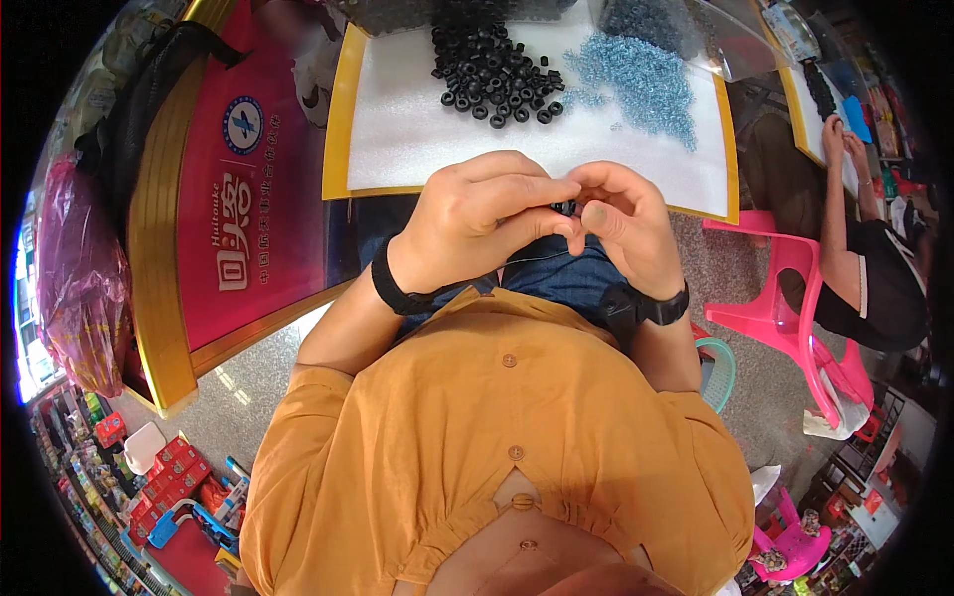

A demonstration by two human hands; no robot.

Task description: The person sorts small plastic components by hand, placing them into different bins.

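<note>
My left hand [482, 207] and my right hand [636, 223] meet at the near edge of the tray, above my lap. Both are closed, their fingertips pinching a small dark beaded piece [563, 208] between them. Fingers cover most of that piece, so its full shape is hidden. Beyond my hands, a heap of black ring-shaped beads [487, 74] lies on a white tray [397, 149] with yellow edges. To its right spreads a pile of small clear blue beads [641, 84].
Clear plastic bags [735, 45] rest at the tray's far right. A pink-topped counter [234, 189] with gold trim stands left. On the right are a pink plastic chair [785, 298], a green basket [720, 372] and another person's arms [840, 199] at a second table.
</note>
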